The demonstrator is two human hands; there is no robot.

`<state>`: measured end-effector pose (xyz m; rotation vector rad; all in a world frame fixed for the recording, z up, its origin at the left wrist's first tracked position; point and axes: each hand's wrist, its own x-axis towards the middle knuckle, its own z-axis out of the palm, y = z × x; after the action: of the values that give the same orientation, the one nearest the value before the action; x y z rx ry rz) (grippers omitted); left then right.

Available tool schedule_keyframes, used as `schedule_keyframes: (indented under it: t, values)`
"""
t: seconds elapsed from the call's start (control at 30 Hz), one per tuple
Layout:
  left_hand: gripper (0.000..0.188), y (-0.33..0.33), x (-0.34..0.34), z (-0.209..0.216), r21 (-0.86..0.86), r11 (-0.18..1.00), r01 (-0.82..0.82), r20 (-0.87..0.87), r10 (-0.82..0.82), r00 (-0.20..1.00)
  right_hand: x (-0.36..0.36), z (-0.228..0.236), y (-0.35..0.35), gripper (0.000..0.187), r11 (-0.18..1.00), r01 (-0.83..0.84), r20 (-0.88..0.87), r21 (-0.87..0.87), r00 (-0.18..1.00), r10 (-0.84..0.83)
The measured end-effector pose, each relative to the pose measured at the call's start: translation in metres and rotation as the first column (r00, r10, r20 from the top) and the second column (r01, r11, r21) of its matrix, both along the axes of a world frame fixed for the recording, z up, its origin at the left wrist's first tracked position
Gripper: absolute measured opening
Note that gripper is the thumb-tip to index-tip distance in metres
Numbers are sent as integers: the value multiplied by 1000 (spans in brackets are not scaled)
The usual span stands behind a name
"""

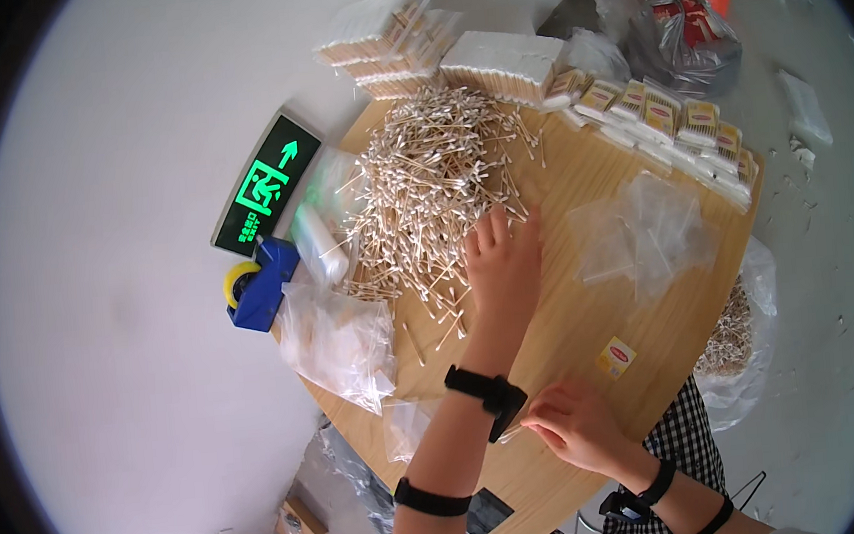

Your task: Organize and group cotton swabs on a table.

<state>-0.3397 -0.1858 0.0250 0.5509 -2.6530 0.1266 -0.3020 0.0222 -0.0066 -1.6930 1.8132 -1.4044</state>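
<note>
Strapped in black, the left forearm [446, 456] is extended across the wooden table [553, 332]; the left hand [503, 263], fingers parted, is held at the right edge of the heaped cotton swabs [425, 182]. Beside that forearm, the right hand [582, 427] is bunched at the fingertips; whether anything is gripped cannot be told.

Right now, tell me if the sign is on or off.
On: the sign shows a glowing green arrow, tinting the plastic beside it.

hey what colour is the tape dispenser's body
Tape dispenser's body: blue, in the head view.
</note>
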Motion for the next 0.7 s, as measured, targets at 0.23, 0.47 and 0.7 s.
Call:
schedule_keyframes:
  t: [0.23,0.47,0.7]
  values:
    - [34,-20,-16,-19,-317,933,-173,141,227,964,-2,4,2,18,999,-20,21,35,1000,20]
    - [27,-2,39,-25,-198,950,-240,6,246,969,-5,4,3,17,999,-8,51,35,999,7]
    - [26,-8,30,-20,66,921,-385,-188,390,901,-2,4,2,16,998,-25,44,50,999,23]
